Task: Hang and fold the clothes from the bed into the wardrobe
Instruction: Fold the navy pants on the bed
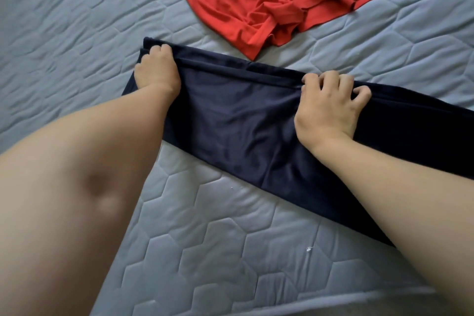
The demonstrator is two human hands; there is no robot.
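Both hands, left hand (157, 72) and right hand (331, 102), pinch the folded far edge of a soft, limp navy knit garment (230, 120) on a grey quilted bed (205, 238).

We record a grey-blue mattress (77, 33) filling the view, its cover quilted in a hexagon pattern and slightly rippled toward the far left corner. Two small white specks (309, 248) sit near its near edge. Lighting is soft and even, and shadows are faint.

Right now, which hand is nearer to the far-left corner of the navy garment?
Left. The left hand grips the folded edge of the navy garment beside that corner; the right hand grips the same edge farther right.
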